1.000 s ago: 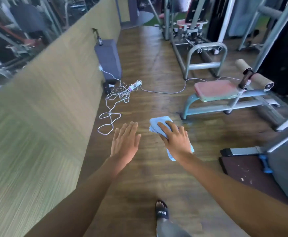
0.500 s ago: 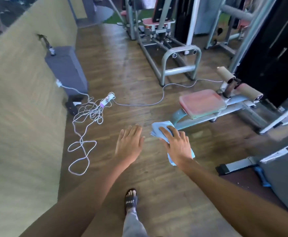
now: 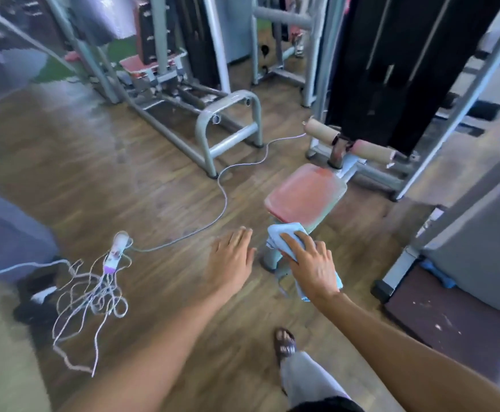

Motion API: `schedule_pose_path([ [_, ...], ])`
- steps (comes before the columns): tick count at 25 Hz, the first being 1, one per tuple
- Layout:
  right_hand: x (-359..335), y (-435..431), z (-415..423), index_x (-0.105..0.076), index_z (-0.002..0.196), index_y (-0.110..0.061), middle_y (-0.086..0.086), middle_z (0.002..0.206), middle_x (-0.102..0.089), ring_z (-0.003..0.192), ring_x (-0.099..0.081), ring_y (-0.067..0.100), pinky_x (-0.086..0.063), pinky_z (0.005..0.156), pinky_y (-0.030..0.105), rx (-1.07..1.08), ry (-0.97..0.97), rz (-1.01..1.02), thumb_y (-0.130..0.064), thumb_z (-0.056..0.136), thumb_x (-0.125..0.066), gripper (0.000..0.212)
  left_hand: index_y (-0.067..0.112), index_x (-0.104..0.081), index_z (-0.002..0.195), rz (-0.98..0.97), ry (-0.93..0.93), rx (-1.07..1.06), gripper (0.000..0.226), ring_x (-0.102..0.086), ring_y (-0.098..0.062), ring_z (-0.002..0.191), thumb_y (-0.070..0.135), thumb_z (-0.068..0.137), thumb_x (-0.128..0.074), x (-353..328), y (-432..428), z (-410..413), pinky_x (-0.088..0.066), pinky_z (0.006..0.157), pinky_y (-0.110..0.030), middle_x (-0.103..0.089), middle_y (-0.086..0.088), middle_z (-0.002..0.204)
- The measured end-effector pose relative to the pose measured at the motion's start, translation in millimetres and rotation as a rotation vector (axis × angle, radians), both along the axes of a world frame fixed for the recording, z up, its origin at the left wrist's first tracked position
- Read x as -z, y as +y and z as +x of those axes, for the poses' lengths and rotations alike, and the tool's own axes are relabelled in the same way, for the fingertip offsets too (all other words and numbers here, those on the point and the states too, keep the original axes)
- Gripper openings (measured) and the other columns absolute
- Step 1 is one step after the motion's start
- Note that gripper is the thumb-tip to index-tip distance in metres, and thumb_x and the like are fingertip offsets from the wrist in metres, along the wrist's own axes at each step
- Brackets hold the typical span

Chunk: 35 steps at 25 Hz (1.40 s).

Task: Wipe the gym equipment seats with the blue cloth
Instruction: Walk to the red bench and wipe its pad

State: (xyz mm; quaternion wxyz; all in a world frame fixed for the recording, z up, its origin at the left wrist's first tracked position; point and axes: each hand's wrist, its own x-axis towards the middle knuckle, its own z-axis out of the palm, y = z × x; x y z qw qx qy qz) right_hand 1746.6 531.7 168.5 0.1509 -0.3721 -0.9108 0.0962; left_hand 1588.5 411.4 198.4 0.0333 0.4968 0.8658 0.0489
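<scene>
My right hand [image 3: 312, 266] holds the folded blue cloth [image 3: 284, 236] in the air, just short of the near edge of a worn red seat pad [image 3: 302, 194] on a low grey bench machine. Part of the cloth hangs out below my wrist. My left hand [image 3: 231, 260] is stretched forward beside it, palm down, fingers apart, holding nothing. A second red seat [image 3: 137, 65] sits on another machine farther back. The whole view is motion-blurred.
A white power strip [image 3: 118, 249] with tangled cables lies on the wooden floor at left, and one cable [image 3: 223, 191] runs toward the bench. A grey metal frame [image 3: 228, 126] stands behind. Foam rollers [image 3: 370, 150] sit past the seat. A dark mat [image 3: 439, 316] lies at right. My sandalled foot [image 3: 284, 343] is below.
I have stepped forward and turned right, so the red seat is now close in front. Both hands keep their pose, the right still holding the cloth.
</scene>
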Motion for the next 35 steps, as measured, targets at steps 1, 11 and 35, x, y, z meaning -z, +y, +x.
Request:
schedule_pose_path([
  [1, 7, 20, -14, -0.055, 0.127, -0.035, 0.000, 0.125, -0.059, 0.077, -0.055, 0.035, -0.048, 0.066, 0.040, 0.042, -0.008, -0.002, -0.037, 0.086, -0.054, 0.041, 0.016, -0.054, 0.133, -0.022, -0.007, 0.039, 0.055, -0.057, -0.024, 0.121, 0.043, 0.093, -0.029, 7, 28, -19, -0.048, 0.096, -0.047, -0.059, -0.002, 0.135],
  [11, 39, 224, -148, -0.036, 0.139, -0.043, -0.008, 0.139, -0.042, 0.098, -0.048, 0.031, -0.042, 0.082, 0.040, 0.323, -0.094, -0.190, -0.041, 0.099, -0.047, 0.041, 0.015, -0.047, 0.140, -0.082, -0.035, 0.303, 0.052, -0.050, -0.026, 0.129, 0.039, 0.097, -0.033, 34, 279, -190, -0.042, 0.102, -0.048, -0.052, -0.004, 0.143],
  [35, 409, 308, -238, -0.035, 0.147, -0.033, 0.005, 0.159, -0.021, 0.124, -0.041, 0.035, -0.040, 0.096, 0.045, 0.814, -0.111, -0.387, -0.007, 0.081, -0.060, 0.076, 0.012, -0.035, 0.149, -0.150, -0.125, 0.753, 0.054, -0.024, -0.025, 0.147, 0.037, 0.101, -0.030, 450, 526, -265, -0.023, 0.118, -0.048, -0.030, -0.006, 0.157],
])
